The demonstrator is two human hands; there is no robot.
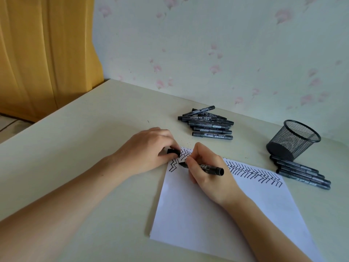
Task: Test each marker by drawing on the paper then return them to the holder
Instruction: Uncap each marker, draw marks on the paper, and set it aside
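Head view gives me the whole desk, and what I care about is how the marker (203, 166) lies against the cap (173, 151). My right hand (204, 168) pinches the marker low on its barrel, tip down on the paper (207, 208) at the upper left corner, where a zigzag row (253, 172) runs along the top edge. The barrel's long axis runs from the tip at lower left of the grip up and out to the right, its blunt tail end pointing toward the holder (293, 139). My left hand (149, 148) rests at the paper's corner with fingers curled round the black cap, just beside the tip (almost touching it, as far as I can judge).

So the cap sits to the left of the writing end, and the left hand is plainly the nearer one for capping. The mesh holder lies tipped on its side well off to the right, mouth facing up and away, with a few markers (302, 173) lying beside it; the right hand is nearer that. A larger pile (209, 122) waits near the wall, beyond both hands.
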